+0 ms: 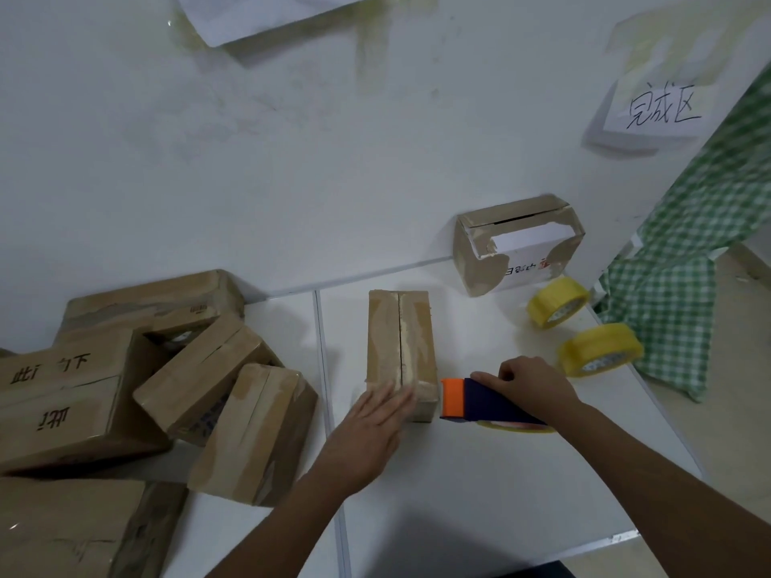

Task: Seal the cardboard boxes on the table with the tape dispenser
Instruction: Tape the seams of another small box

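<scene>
on the white surface we see a narrow cardboard box standing closed, its centre seam running away from us, contents hidden. our left hand lies flat with straight fingers on the box's near end. our right hand grips the tape dispenser, whose orange tip sits just beside the box's near right corner. a pile of boxes lies to the left, 2 yellow tape rolls to the right, and a torn box stands by the wall.
</scene>
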A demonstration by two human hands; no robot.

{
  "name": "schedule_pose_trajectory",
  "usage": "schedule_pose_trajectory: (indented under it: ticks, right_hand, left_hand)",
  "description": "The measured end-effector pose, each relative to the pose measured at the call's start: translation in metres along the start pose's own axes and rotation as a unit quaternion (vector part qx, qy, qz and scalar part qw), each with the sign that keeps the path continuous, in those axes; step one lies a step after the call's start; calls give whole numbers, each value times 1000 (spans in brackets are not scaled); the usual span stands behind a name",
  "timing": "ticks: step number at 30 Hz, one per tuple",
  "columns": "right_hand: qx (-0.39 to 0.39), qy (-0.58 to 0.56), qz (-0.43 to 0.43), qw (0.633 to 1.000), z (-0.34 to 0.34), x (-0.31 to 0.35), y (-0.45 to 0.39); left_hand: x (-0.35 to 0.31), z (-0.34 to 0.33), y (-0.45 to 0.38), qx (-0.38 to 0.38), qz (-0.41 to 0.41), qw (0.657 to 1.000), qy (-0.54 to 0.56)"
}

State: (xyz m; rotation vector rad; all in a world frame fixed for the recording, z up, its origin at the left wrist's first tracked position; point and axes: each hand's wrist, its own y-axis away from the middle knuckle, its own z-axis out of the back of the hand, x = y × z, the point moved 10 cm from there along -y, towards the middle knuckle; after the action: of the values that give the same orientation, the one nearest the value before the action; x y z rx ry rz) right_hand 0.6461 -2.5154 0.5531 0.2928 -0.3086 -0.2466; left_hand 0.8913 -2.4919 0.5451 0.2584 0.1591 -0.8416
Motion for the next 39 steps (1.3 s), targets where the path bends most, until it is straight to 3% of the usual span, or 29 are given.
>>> schedule_pose_trajectory:
  ticks: [3,7,10,14,17,22,35,39]
  right_hand:
    - [-6,-8,-2,1000,1,-2,0]
    - [-3,-10,0,1000,1,-1,1]
    - [-1,-18,-4,1000,2,-3,3]
    - [2,-54,0,999,4,-6,6]
    - [13,-58,0,998,2,-7,8]
    - [11,-49,-6,999,4,-17,10]
    - [15,-34,-3,999,7,-51,8]
    - [49,-67,1,997,1,-52,6]
  left_hand:
    - [14,-9,-2,22,-2,999,-35]
    - [11,19,-20,-47,-47,997,-41]
    - [6,16,-28,-30,-67,996,-49]
    - [5,39,-37,-62,-115,991,-16]
    - [2,44,-75,-38,-88,995,13]
    - [1,6,-97,9,-34,995,-94]
    - [4,8,-94,-33,-44,993,-104]
    - [3,8,-92,-35,-50,992,-111]
